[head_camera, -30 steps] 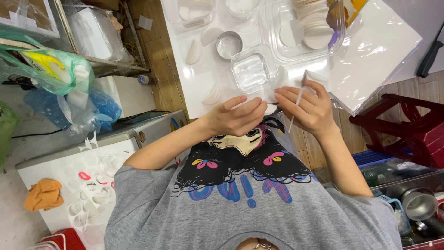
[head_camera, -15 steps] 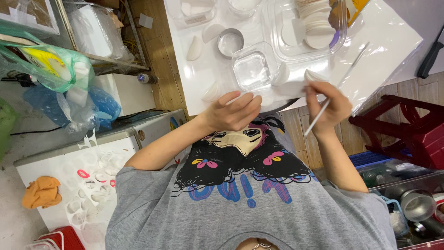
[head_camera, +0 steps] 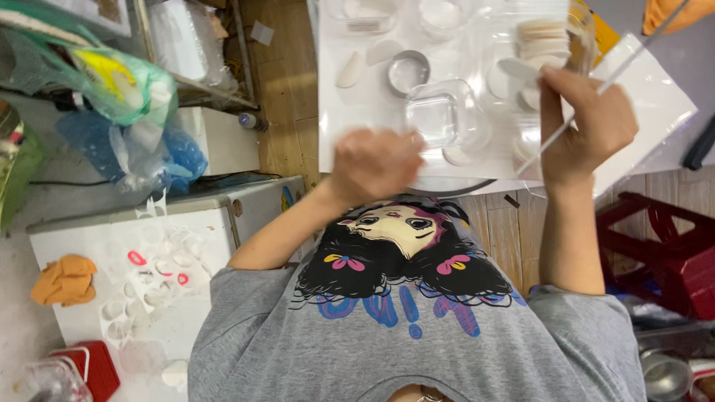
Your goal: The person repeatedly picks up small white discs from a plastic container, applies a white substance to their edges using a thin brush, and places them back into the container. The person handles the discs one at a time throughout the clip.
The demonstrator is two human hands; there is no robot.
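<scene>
1. Right hand (head_camera: 585, 126): fingers closed around a thin white stick (head_camera: 596, 91). The stick's long axis runs on a diagonal, its upper end toward the top right corner of the view and its lower end down past the palm toward the clear square container (head_camera: 441, 114).
2. Left hand (head_camera: 376, 165): loosely curled into a fist and blurred. I cannot tell whether anything is held in it. It sits just below the clear square container, at the near edge of the white work sheet (head_camera: 350, 112).
3. Key relation: the clear square container lies between the 2 hands, to the left of the right hand and above the left hand. The left hand is the nearer of the 2.
4. Clear square container: appears empty, though glare makes this uncertain.
5. Metal ring cutter (head_camera: 408, 72): up and left of the container, nothing visible inside.
6. Stack of pale round discs (head_camera: 541, 39): up and right of the container, under clear plastic.
7. 2 loose pale pieces (head_camera: 351, 69) lie left of the ring cutter.
</scene>
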